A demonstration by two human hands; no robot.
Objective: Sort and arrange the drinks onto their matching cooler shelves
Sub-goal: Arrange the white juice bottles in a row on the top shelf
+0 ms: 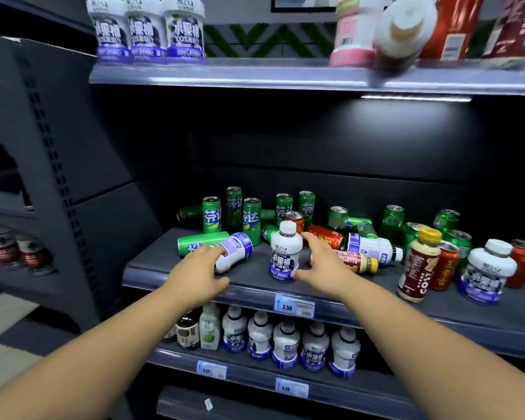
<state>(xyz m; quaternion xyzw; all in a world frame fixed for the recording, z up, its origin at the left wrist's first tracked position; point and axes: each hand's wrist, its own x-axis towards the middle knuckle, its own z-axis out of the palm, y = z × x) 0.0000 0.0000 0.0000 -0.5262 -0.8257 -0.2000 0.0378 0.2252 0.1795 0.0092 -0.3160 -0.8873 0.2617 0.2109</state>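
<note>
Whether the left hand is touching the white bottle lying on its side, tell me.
Touching. The head view shows the left hand with its fingers curled over the lying white bottle, covering its cap end, with no gap.

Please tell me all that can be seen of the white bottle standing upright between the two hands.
The upright white bottle looks like plastic, squat, with a rounded shoulder, a white cap on top, a dark printed label and a purple band at its base. It stands near the front of the middle shelf, before a red can. The right hand spreads open beside it; contact is unclear.
</note>
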